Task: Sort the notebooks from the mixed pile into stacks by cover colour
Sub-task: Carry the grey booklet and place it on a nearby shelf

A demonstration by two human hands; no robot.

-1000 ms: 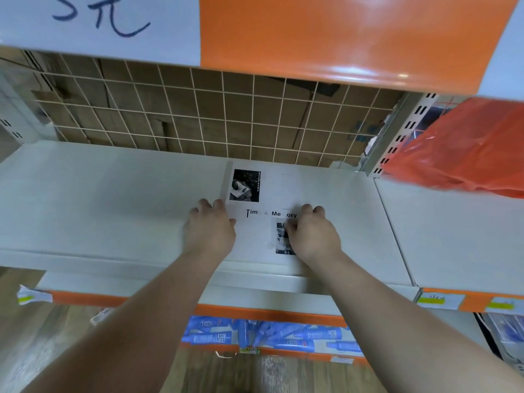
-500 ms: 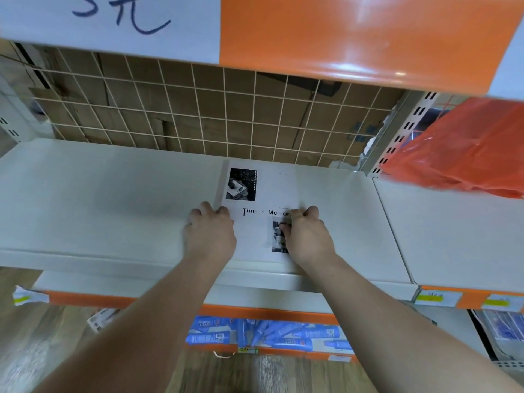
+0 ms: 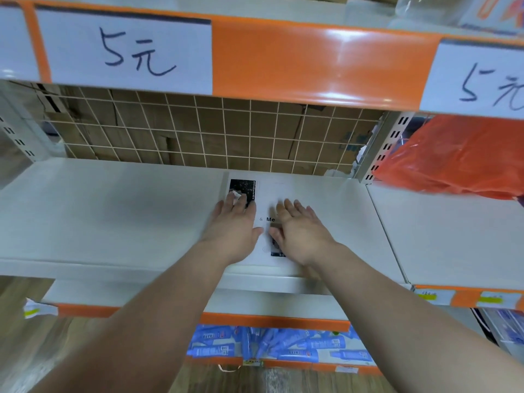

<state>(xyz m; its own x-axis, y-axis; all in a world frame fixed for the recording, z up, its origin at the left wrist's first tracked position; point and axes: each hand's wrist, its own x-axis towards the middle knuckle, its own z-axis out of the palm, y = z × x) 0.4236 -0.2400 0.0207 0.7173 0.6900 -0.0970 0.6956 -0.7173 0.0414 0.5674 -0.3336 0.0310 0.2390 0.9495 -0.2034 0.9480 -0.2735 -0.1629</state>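
A white-covered notebook (image 3: 279, 191) with black photo prints and dark lettering lies flat on the white shelf (image 3: 113, 211), near its middle. My left hand (image 3: 236, 225) rests flat on the notebook's left part, fingers straight and reaching onto the upper photo. My right hand (image 3: 300, 228) lies flat on its right part, fingers straight and spread, covering part of the lettering and the lower photo. No other notebooks are in view.
A wire grid (image 3: 215, 131) with cardboard behind it closes the back of the shelf. An orange plastic bag (image 3: 453, 157) sits on the neighbouring shelf to the right. Price signs (image 3: 127, 52) hang on the shelf above. Blue packets (image 3: 278, 347) lie on the lower shelf.
Both hands went from curled fingers on the notebook's lower half to flat, straight fingers further up the cover. The camera view tilted upward.
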